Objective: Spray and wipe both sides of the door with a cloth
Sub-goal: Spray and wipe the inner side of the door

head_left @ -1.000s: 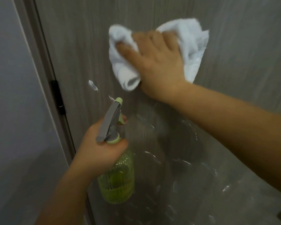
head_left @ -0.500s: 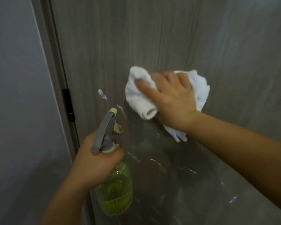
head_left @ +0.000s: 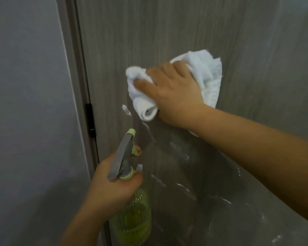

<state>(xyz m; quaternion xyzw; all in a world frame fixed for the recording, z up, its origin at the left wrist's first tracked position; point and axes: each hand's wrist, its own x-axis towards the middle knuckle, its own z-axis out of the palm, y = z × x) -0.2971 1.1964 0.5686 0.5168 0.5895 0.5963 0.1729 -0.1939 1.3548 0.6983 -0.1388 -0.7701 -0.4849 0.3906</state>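
A plain grey wall (head_left: 25, 103) filled the 9 o'clock side, ending at the door frame (head_left: 73, 68), whose edge ran steeply from 12 toward 6 o'clock; a black hinge (head_left: 90, 120) sat on that edge. Right of the frame, the wood-grain door (head_left: 167, 32) occupied the remainder of the view, with bare panel above and to 3 o'clock of the hands and wet streaks (head_left: 181, 187) across its lower half. At 7 o'clock, the left hand (head_left: 112, 189) gripped the neck of the green spray bottle (head_left: 133, 217), fingers curled round it and one fingertip at the trigger. The bottle's long axis stood near upright, its grey head (head_left: 121, 157) slanting up toward 1 o'clock at the door. Near centre, slightly toward 2 o'clock, the right hand (head_left: 172, 93) pressed the bunched white cloth (head_left: 208, 75) flat against the door, fingers curled over it, thumb toward 9 o'clock. Cloth folds protruded at 9 and 2 o'clock of the hand.
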